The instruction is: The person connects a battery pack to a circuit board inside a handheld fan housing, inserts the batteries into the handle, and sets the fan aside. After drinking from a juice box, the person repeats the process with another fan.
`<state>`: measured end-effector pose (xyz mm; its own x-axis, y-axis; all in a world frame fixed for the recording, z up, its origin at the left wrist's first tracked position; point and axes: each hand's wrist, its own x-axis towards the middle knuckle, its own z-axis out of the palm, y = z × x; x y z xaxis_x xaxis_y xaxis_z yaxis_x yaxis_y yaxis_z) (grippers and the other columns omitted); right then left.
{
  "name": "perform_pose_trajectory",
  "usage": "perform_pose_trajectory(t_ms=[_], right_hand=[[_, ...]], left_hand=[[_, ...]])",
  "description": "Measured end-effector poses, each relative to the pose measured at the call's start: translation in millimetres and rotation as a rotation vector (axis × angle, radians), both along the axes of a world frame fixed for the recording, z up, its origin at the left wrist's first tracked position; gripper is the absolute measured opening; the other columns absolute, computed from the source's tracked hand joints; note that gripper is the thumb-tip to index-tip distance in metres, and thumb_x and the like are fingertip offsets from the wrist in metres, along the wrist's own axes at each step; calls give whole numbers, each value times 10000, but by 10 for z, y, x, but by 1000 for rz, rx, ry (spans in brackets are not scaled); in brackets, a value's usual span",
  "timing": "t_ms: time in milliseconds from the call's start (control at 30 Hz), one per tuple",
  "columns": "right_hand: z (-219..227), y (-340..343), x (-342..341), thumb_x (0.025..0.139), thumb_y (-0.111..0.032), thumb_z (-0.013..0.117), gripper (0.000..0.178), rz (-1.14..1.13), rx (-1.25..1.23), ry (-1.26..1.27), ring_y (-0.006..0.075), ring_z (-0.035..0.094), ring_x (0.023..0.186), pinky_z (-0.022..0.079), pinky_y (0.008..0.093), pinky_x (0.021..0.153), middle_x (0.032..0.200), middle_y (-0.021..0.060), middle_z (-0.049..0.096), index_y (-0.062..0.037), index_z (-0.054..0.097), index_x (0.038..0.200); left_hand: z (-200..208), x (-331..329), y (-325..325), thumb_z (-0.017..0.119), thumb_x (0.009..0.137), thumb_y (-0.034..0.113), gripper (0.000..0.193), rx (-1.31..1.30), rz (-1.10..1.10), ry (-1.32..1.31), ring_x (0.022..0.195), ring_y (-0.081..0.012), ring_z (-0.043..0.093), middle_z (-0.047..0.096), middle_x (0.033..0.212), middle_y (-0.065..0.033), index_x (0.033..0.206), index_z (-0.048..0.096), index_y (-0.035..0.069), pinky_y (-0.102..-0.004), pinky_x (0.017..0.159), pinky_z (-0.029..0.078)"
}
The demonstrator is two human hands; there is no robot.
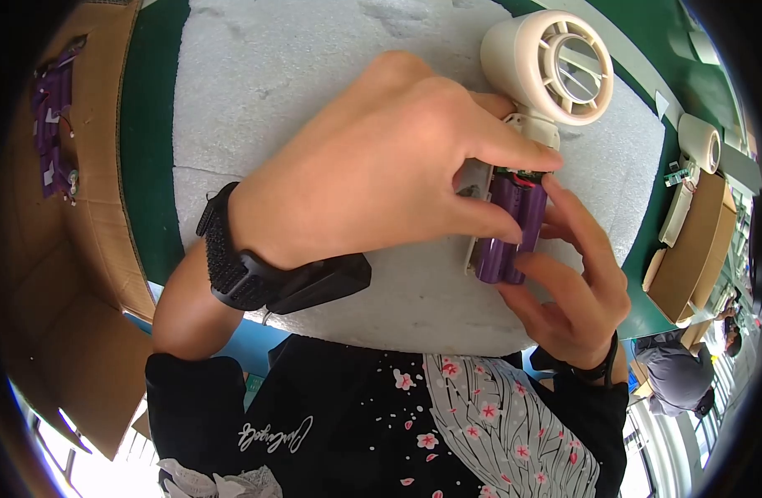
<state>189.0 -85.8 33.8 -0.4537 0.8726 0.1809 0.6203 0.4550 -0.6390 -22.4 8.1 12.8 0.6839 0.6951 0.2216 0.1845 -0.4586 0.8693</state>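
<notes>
A cream handheld fan (530,62) lies on the white foam sheet, its round head at the top and its handle running down toward me. Two purple cylindrical batteries (509,212) sit side by side at the handle, with a green circuit board and a red wire at their upper end. My left hand (406,158) reaches across from the left, its thumb on the batteries and its index finger by the circuit board; its other fingers are mostly hidden. From the lower right, my right hand (576,286) closes its fingers around the batteries' lower part.
The white foam sheet (264,100) covers much of the green table (152,141). A cardboard box (102,274) with more purple batteries (53,124) stands on the left. At the right are another fan (698,143) and a smaller carton (696,249). Another person (676,369) is beyond.
</notes>
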Motion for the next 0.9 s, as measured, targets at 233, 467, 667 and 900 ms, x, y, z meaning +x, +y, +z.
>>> perform_pose_trajectory(t_ms=[233,467,667,900], right_hand=[[-62,11,-73,580,39,828,472,-62,-110,141,330,631,1029,530,382,827,1311,251,447,-37,524,932],[-44,37,-100,549,67,801,590,-108,-175,185,250,574,1025,465,350,849,1257,161,408,-83,498,1032],[-71,101,-58,495,33,828,716,-121,-209,92,188,497,952,428,297,750,1190,106,416,-103,487,1109],[17,115,-84,480,1,864,772,-144,-213,119,224,523,960,457,310,746,1176,104,435,-112,500,1151]], left_hand=[[-51,15,-47,869,535,65,544,16,36,-12,528,-110,520,686,818,-55,1058,730,126,-224,485,428],[6,-5,-37,865,522,54,548,-9,13,12,539,-111,532,702,853,-64,1050,733,122,-218,489,434],[-12,58,-59,859,532,36,545,6,43,-1,563,-112,558,713,899,-82,1056,730,113,-223,506,452],[20,60,-78,842,573,23,521,-19,63,-33,586,-130,586,714,911,-97,1073,723,110,-241,555,481]])
